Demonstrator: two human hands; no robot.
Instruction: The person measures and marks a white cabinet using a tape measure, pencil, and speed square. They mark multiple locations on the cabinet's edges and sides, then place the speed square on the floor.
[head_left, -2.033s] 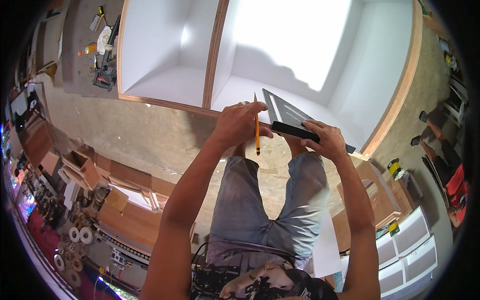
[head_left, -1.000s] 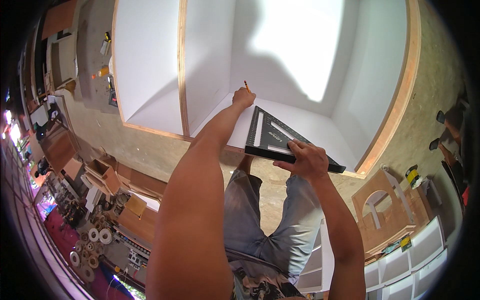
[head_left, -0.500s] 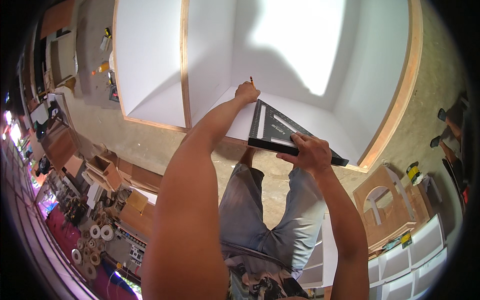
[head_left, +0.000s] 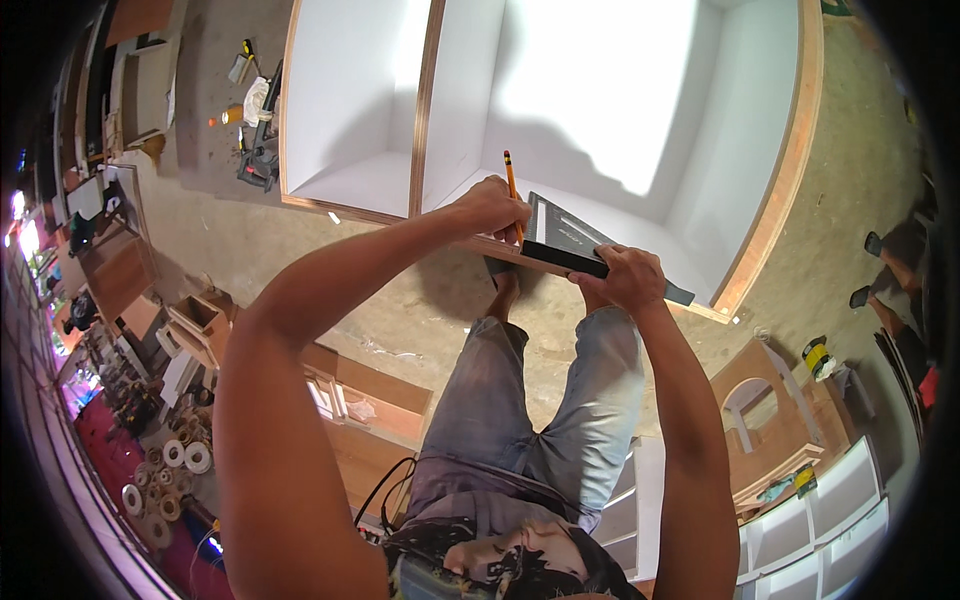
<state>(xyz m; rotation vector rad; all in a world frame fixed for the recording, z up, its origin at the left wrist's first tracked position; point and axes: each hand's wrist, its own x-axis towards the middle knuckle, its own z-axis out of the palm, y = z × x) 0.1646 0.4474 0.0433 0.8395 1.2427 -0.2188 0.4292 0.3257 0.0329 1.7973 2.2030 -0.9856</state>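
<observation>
My left hand (head_left: 490, 208) is closed around a yellow pencil (head_left: 510, 172), its eraser end up and its lower end beside the square's left corner. My right hand (head_left: 630, 278) grips the thick lip of a black triangular speed square (head_left: 572, 238), thumb below and fingers on top. The square rests at the front edge of a white-lined cabinet box (head_left: 768, 235) with bare plywood edges, its lip along that edge. Whether the pencil's tip touches the board is hidden by my fingers.
An upright divider (head_left: 428, 110) splits the box. Tools and an orange-capped bottle (head_left: 232, 115) lie on the floor at far left. Rolls of edging tape (head_left: 185, 457) are heaped at lower left. A plywood piece with a round opening (head_left: 750, 400) and white shelving (head_left: 835, 530) stand at right.
My left hand has drawn back from inside the box to the front edge with the pencil. The square, in my right hand, now appears more tilted, and the view has shifted.
</observation>
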